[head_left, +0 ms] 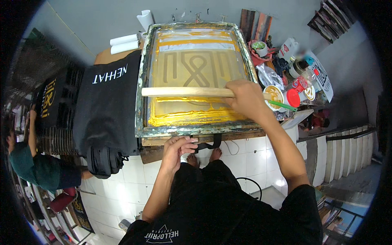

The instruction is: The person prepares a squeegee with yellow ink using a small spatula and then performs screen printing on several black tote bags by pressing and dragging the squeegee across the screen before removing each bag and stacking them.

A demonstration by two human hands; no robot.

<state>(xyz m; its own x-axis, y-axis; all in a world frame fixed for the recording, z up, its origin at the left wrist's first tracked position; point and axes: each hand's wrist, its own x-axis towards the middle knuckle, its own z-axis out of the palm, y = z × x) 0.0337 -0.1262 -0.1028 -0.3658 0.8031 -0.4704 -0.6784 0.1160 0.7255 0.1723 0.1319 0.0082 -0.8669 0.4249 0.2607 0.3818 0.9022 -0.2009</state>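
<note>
My right hand (pixel 247 100) is closed around the right part of a squeegee (pixel 183 92), a long pale wooden bar. The bar lies across a screen printing frame (pixel 139 110) with worn, paint-spotted edges. Glossy gold ink (pixel 183 118) is spread on the near part of the mesh, and a line of it runs just below the bar. A looping letter pattern (pixel 197 67) shows in the mesh beyond. At the frame's near edge, my left hand (pixel 178 149) is open with loosely bent fingers. Close to its fingertips hangs a black strap (pixel 210 143).
Black fabric bags (pixel 107 98) are piled left of the frame. Ink tubs (pixel 273 96), bottles (pixel 300 67) and a green-handled tool (pixel 286 105) crowd the right side. White rolls (pixel 124 43) lie at the back left. Another person (pixel 38 163) works at the far left.
</note>
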